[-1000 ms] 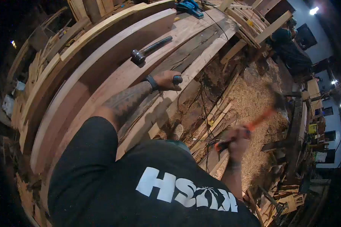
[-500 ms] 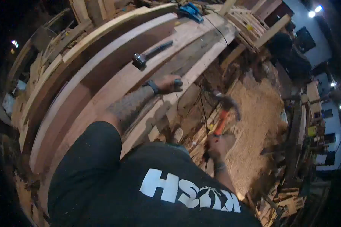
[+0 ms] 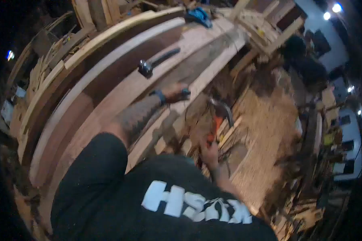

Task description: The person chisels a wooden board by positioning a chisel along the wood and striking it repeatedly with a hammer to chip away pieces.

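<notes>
My left hand, with a dark band at the wrist, is over the edge of a long wooden beam. Its fingers are closed around a short dark handle; the rest of that tool is hidden. Lower and to the right, my right hand grips a hammer by its orange-and-black handle. The hammer's curved metal head is blurred by motion and apart from the left hand. A second hammer-like tool with a dark handle lies on the wood beyond my left forearm.
Long curved planks run along the left. A blue power tool sits at their far end. Wood shavings cover the ground at right, and scrap wood is piled lower right. A timber frame stands at the back.
My right hand has swung the hammer to the left, closer to my body and the beam. My left hand stays closed at nearly the same place. The view has shifted slightly.
</notes>
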The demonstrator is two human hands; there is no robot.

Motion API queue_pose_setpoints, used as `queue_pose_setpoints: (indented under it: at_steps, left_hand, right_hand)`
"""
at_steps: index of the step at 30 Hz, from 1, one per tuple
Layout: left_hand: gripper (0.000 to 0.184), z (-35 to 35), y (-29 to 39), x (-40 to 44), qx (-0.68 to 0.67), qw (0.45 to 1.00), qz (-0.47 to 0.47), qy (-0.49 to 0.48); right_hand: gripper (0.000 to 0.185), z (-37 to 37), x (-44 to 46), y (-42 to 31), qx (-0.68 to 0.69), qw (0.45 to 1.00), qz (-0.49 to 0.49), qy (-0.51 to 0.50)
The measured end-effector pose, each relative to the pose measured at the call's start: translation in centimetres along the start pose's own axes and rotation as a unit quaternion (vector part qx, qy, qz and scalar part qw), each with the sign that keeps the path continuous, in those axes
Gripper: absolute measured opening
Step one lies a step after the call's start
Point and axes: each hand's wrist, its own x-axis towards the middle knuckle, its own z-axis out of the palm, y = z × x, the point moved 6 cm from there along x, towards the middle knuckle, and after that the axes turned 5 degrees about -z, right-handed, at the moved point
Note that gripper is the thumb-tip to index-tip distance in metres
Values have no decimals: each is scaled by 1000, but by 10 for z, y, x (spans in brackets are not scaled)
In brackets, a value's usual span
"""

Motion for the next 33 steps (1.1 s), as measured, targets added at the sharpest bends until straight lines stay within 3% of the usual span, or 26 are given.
queue_pose_setpoints:
  at_steps: [1, 3, 5, 9, 12, 15, 16, 19, 24, 25, 29, 31, 33]
  left_hand:
    - [32, -5, 1, -1, -1, 1000, 18, 17]
    - [35, 3, -2, 0, 9, 998, -54, -12]
    - [37, -4, 21, -3, -23, 998, -44, -25]
    - [35, -13, 48, 3, -130, 990, -17, 60]
    - [28, -10, 45, -1, -57, 994, -64, 70]
    - [21, -3, 50, -4, -53, 980, 17, 190]
    - [20, 14, 40, 0, -14, 980, -32, 197]
    - [20, 27, 39, 11, 34, 992, -83, 92]
    - [25, 3, 34, 5, -56, 994, 17, 97]
    - [26, -4, 33, 2, -81, 992, 55, 79]
    - [26, 16, -2, 5, -45, 998, -46, -10]
    - [25, 18, -4, 5, -15, 998, -49, 30]
    - [24, 13, 2, 2, 0, 998, -43, 52]
  right_hand:
    - [33, -4, -14, 12, 24, 999, 21, -6]
    - [35, -15, -39, 52, 55, 994, 91, -25]
    - [38, -17, -62, 107, 70, 984, 162, -39]
    - [41, -13, -108, 177, 81, 964, 248, -60]
    - [36, -13, -122, 169, 64, 957, 272, -79]
    - [33, -15, -125, 159, 36, 957, 271, -101]
    - [31, -16, -122, 153, 27, 957, 266, -110]
    - [28, -21, -110, 131, -6, 962, 240, -130]
    - [25, -31, -74, 77, -101, 972, 137, -160]
    - [25, -37, -65, 66, -97, 976, 124, -149]
    - [33, -59, -14, 30, 137, 977, 159, -31]
    - [35, -62, 0, -30, 242, 957, 160, -7]
    - [37, -45, 19, -51, 142, 988, 61, 26]
